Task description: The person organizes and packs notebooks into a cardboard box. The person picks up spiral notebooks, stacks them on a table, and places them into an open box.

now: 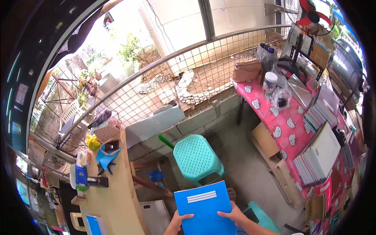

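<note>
A blue spiral notebook [204,209] with a white label of ruled lines is held up in front of me at the bottom middle. My left hand [178,220] grips its left edge, thumb lying on the cover. On the opposite edge, my right hand [234,215] holds it the same way. The fingers of both hands are hidden behind the notebook. Beyond it stands a turquoise plastic stool [197,156].
A wooden table [115,196] on the left bears another blue notebook [93,225], a tape dispenser [98,181] and a blue box [79,177]. At right, a pink-covered table [270,111] carries stacked notebooks [313,166] and a jar [270,83]. A wire-mesh fence [156,80] runs behind.
</note>
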### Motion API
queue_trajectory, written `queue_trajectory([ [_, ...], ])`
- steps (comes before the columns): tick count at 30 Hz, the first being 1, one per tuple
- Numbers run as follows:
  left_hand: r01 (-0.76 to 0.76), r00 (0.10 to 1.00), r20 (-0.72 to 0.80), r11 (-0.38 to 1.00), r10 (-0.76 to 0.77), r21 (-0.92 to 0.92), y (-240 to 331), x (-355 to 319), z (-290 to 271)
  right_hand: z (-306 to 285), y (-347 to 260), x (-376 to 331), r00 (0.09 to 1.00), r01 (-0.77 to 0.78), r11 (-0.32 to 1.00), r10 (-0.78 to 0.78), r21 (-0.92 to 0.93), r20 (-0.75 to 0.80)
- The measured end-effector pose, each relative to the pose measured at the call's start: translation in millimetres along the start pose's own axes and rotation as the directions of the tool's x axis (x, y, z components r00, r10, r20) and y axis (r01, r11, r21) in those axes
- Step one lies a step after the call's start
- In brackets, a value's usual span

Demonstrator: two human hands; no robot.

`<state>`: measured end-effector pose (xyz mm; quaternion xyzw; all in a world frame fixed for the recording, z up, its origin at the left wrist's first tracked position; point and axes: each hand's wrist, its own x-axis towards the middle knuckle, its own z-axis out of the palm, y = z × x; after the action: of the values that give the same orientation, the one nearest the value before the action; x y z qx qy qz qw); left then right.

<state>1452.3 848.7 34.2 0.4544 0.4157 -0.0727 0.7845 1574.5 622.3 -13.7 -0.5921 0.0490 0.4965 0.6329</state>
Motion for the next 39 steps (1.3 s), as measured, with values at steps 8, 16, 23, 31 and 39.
queue_trajectory([
  [8,0.054,0.998,0.015,0.996,-0.055,0.073,58,73,57,-47,-75,55,0.999,0.028,0.995,-0.031,0.094,0.028],
  [16,0.075,0.997,-0.027,0.992,-0.072,0.100,91,95,80,-52,-80,84,0.995,0.085,0.996,-0.083,0.026,-0.059],
  [23,0.071,0.996,-0.064,0.989,-0.063,0.133,108,97,101,-66,-75,102,0.989,0.132,0.991,-0.129,0.027,-0.076],
  [31,0.097,0.976,-0.208,0.981,-0.062,0.166,143,74,166,-84,-98,97,0.993,0.122,0.973,-0.121,0.198,-0.014],
  [39,0.044,0.999,-0.012,0.991,-0.043,0.130,138,100,168,-101,-135,77,0.983,0.179,0.883,-0.178,0.435,-0.042],
])
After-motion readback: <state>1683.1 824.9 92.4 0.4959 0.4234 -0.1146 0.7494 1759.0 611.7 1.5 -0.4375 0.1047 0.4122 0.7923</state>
